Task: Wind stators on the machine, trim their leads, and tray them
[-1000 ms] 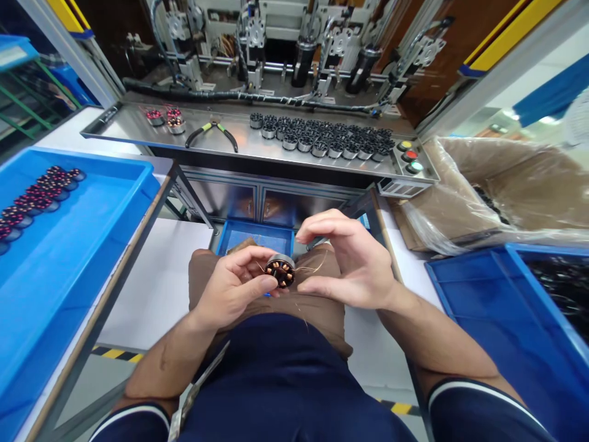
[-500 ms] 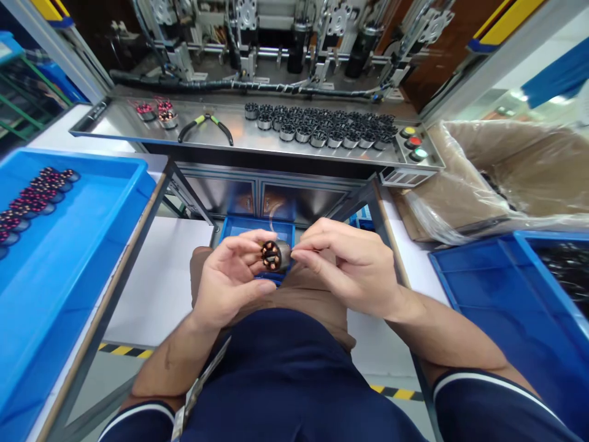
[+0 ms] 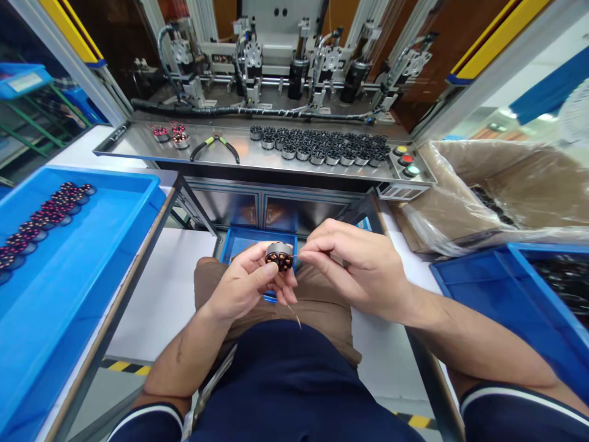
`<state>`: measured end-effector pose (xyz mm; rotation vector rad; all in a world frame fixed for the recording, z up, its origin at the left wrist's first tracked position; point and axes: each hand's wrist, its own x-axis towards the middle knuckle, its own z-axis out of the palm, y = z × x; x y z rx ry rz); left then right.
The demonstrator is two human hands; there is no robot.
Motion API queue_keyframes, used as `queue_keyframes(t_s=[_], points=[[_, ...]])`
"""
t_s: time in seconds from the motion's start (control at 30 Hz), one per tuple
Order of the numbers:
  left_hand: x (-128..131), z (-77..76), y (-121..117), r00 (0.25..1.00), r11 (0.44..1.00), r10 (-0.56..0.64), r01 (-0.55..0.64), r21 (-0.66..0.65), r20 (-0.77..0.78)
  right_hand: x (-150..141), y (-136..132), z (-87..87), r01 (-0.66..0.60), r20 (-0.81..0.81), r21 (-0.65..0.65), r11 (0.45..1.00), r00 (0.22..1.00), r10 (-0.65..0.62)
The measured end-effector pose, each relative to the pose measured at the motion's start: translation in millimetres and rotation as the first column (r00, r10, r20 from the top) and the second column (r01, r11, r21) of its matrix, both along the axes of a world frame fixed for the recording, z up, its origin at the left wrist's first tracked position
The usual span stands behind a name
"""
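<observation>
No writing can be read: the white label [image 3: 26, 82] on a blue bin [image 3: 5, 92], far left of the left hand [image 3: 243, 279], is too blurred. Yellow-black stripes [image 3: 124, 366] mark the floor [image 3: 99, 391] at 2 places, lower than this hand.

The place is looking like a factory workstn. An industrial machine [image 3: 299, 73] w/ metal brackets [image 3: 253, 55] & a cable bundle [image 3: 197, 112] is standing behind a steel tray [image 3: 140, 144], where lots of matching metal-&-blk parts [image 3: 317, 147] are sitting in rows. Push btns [image 3: 405, 160] (yel., red, grn.) are sitting at its R end. Blue bins [image 3: 78, 301] are flanking the person [image 3: 294, 380], the L one holding wound parts [image 3: 50, 218], & blk/yel. hazard tape [image 3: 122, 366] is marking the floor [image 3: 92, 387].
</observation>
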<state>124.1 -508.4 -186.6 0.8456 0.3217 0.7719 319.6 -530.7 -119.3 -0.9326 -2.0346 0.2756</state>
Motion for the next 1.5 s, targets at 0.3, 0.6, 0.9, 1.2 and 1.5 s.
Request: queue_keyframes(t_s=[0.3, 0.6, 0.9, 1.2, 1.5], points=[[-0.2, -1.1, 8.1, 0.97, 0.978, 0.199, -0.205, 0.032, 0.138, -4.7, 2.6, 7.1, -0.101, -0.116, -0.046, 0.994, 0.989, 0.096], [-1.9, 0.8, 2.9, 0.994, 0.993, -0.113, 0.113, -0.01, -0.008, 0.3, -0.7, 6.4, -0.03, -0.104, -0.039, 0.999, 0.994, 0.025], [3.3, -5.8, 7.5, 0.972, 0.966, 0.222, -0.23, 0.115, 0.078, -3.3, 2.8, -1.7, -0.067, -0.21, -0.115, 0.991, 0.977, 0.042], [6.2, -0.2, 5.1, 0.996, 0.997, -0.063, 0.066, 0.049, -0.064, 3.1, 1.6, -4.0, -0.045, -0.172, -0.095, 0.994, 0.985, 0.028], [13.0, -8.4, -0.5, 0.842, 0.756, 0.537, -0.507, 0.413, 0.052, -9.8, -2.2, -10.3, 0.098, -0.278, -0.165, 0.981, 0.95, -0.142]])
